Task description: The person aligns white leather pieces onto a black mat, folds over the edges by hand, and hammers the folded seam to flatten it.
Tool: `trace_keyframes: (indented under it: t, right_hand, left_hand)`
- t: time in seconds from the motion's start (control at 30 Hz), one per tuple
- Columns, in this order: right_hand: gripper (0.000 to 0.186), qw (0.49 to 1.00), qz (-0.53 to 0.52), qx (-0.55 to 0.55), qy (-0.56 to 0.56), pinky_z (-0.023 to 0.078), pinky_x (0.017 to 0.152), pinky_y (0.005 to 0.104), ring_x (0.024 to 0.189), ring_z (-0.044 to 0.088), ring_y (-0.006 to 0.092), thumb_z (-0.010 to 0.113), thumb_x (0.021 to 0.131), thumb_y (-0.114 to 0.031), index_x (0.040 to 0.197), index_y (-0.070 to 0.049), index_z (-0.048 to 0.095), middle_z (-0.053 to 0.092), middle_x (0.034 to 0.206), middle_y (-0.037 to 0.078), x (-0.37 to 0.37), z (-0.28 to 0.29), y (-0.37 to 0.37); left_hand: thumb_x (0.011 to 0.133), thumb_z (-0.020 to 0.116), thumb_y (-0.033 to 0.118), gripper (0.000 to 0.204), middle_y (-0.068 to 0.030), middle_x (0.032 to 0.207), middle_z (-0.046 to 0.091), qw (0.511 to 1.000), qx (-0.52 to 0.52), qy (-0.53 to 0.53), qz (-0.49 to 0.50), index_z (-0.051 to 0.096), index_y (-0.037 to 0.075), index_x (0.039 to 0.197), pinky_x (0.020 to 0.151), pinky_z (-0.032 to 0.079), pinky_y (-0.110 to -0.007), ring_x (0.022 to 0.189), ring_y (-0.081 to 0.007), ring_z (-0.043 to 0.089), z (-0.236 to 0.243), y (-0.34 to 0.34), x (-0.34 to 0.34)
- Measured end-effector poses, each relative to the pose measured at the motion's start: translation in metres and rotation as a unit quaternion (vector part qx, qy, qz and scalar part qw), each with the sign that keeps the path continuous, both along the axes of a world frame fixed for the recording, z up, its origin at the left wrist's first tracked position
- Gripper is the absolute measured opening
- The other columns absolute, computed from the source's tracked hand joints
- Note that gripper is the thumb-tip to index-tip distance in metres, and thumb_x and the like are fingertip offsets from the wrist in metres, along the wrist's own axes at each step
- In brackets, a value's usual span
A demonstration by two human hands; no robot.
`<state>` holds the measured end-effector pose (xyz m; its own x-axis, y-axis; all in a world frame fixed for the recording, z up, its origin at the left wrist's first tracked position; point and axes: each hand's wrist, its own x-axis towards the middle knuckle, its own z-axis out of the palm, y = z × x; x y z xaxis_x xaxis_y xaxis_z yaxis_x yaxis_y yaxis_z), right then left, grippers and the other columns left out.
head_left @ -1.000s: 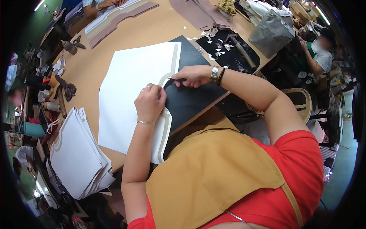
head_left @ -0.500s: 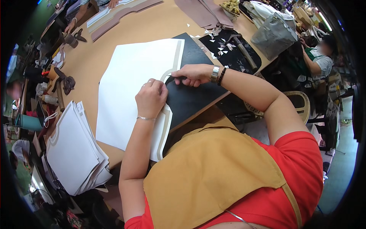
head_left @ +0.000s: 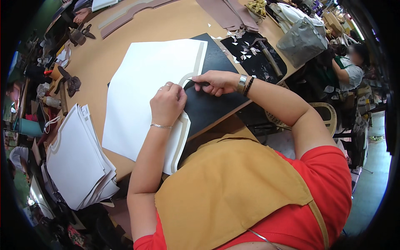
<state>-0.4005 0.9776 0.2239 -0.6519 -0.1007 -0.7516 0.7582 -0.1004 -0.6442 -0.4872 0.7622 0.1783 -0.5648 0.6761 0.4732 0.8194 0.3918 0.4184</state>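
A large white sheet (head_left: 141, 83) with a beige strip along its curved edge lies over a black board (head_left: 216, 96) on the table. My left hand (head_left: 168, 102) rests on the sheet, its fingers closed in a pinch at the curved, notched edge. My right hand (head_left: 216, 82) is closed around a small dark tool (head_left: 203, 83), which is mostly hidden by the fingers. The tool's tip meets the beige edge just right of my left fingers; its exact kind cannot be made out.
A stack of similar white pieces (head_left: 79, 162) overhangs the table's left edge. A hammer (head_left: 268, 56) lies on a black mat (head_left: 237, 50) strewn with pale scraps. Mauve pieces (head_left: 227, 14) and a grey bag (head_left: 302, 41) lie beyond. Another person's hand (head_left: 82, 15) shows at far left; someone sits at right.
My two hands stay at the curved edge, with only a slight shift. At the far left, the other person's hands have moved and a white piece there has shifted.
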Motion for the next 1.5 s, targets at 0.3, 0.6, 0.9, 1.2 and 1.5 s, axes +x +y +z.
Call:
trace_keyframes:
  t: [0.3,0.6,0.9,1.2,1.5]
  right_hand:
    - [0.041,1.0,-0.005,0.007,0.002,0.016,0.041,0.0203,0.048,0.023,0.0013,0.05,0.11,-0.049,0.098,-0.01,0.056,0.033,0.063,-0.011,0.007,-0.002,0.006]
    - [0.04,1.0,0.003,0.015,-0.003,0.016,0.041,0.0205,0.049,0.024,0.0013,0.05,0.11,-0.049,0.098,-0.011,0.056,0.033,0.063,-0.01,-0.004,-0.005,-0.006]
    - [0.041,1.0,-0.004,0.003,-0.021,0.017,0.04,0.019,0.048,0.025,0.001,0.05,0.11,-0.049,0.098,-0.011,0.056,0.035,0.063,-0.01,0.003,0.001,-0.005]
    - [0.041,1.0,-0.023,0.007,0.009,0.019,0.041,0.0212,0.048,0.026,0.002,0.051,0.109,-0.049,0.1,-0.011,0.058,0.035,0.062,-0.01,0.009,-0.01,-0.003]
    - [0.052,0.784,-0.106,0.594,0.145,0.051,0.101,0.045,0.116,0.066,0.0405,0.06,0.101,-0.047,0.125,-0.001,0.068,0.07,0.119,0.024,0.08,-0.027,0.139]
  left_hand:
    - [0.088,0.073,0.016,0.007,-0.0019,0.085,0.071,1.0,-0.003,0.004,0.001,0.072,0.012,0.082,0.063,0.057,-0.035,0.072,-0.0201,0.07,0.003,0.0,0.001]
    - [0.087,0.074,0.018,0.006,-0.0018,0.087,0.071,1.0,-0.01,0.0,-0.001,0.072,0.013,0.084,0.064,0.057,-0.036,0.075,-0.0216,0.071,0.001,-0.001,0.001]
    - [0.087,0.074,0.019,0.007,-0.0017,0.087,0.071,1.0,-0.016,0.003,0.004,0.072,0.013,0.083,0.064,0.057,-0.036,0.076,-0.0216,0.071,0.002,-0.001,0.001]
    - [0.088,0.073,0.018,0.007,-0.0027,0.098,0.073,0.997,-0.049,-0.046,-0.023,0.075,0.013,0.092,0.072,0.058,-0.037,0.086,-0.0233,0.072,0.007,-0.004,-0.003]
    - [0.089,0.062,0.069,0.085,-0.0108,0.171,0.031,0.95,-0.299,0.015,-0.092,0.044,0.024,0.16,0.124,0.024,-0.062,0.159,-0.0341,0.024,0.02,-0.033,-0.071]
